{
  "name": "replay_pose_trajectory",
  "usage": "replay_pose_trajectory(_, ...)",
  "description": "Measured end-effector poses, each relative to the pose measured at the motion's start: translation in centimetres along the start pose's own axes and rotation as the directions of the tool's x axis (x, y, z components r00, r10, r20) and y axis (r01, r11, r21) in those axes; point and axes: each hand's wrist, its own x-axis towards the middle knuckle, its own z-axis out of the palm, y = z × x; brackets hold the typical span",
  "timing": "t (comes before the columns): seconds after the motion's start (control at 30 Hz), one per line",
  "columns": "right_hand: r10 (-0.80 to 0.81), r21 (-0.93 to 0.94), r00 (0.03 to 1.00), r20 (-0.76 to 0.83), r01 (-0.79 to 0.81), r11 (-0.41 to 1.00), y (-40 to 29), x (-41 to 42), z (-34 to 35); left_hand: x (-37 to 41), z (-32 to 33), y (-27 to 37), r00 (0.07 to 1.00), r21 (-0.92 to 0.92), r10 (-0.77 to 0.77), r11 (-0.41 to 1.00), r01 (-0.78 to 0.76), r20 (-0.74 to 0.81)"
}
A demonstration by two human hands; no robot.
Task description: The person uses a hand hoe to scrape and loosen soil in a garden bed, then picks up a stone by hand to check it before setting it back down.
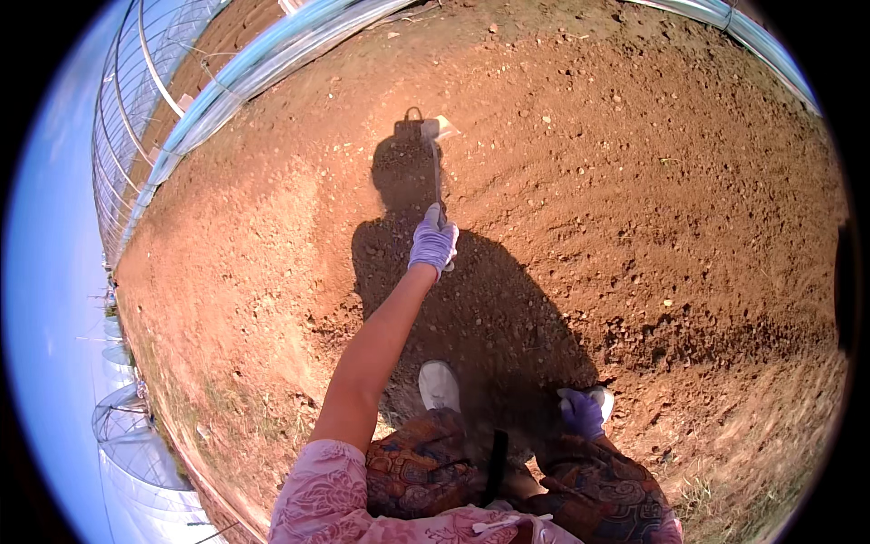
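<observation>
My left hand (433, 243), in a pale lavender glove, is stretched out ahead over brown soil. It grips a hand tool with a thin shaft (436, 166) and a flat, bright blade (442, 128) at the far end, which looks like a small hoe. The blade is at the soil beside the head of my shadow (401, 166). Low on the right, my right hand (582, 413) wears a darker purple glove and hangs by my right knee, in front of a white shoe (605, 401). Its fingers look curled, and whether they hold anything cannot be made out.
Bare soil (680, 204) with small stones spreads around me, rougher and clodded at the right. Plastic sheeting (224, 88) edges a hooped greenhouse frame (129, 115) at upper left. More sheeting (741, 24) runs at upper right. My left white shoe (439, 385) stands below. Grass (700, 500) grows lower right.
</observation>
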Motion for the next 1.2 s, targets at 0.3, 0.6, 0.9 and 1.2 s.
replay_pose_trajectory(0.3, -0.101, 0.018, 0.994, -0.048, 0.102, 0.995, 0.4, 0.1, 0.7, 4.6, -1.3, -0.7, 0.938, 0.324, 0.329, 0.881, -0.346, 0.107)
replay_pose_trajectory(0.6, -0.003, 0.196, 1.0, -0.015, 0.006, 0.981, 1.8, -0.1, 1.6, 10.0, -8.5, 1.6, 0.985, -0.319, -0.113, 0.945, 0.066, -0.132)
replay_pose_trajectory(0.9, 0.039, 0.297, 0.999, -0.01, -0.034, 0.954, 2.2, -0.4, 2.5, 15.9, -7.1, 8.1, 0.991, -0.028, 0.06, 0.998, -0.064, -0.121)
replay_pose_trajectory(1.2, 0.153, 0.379, 0.983, 0.096, -0.179, 0.908, 3.0, -0.6, 1.1, 12.1, 1.4, 8.3, 0.994, -0.042, 0.109, 0.993, -0.11, -0.013)
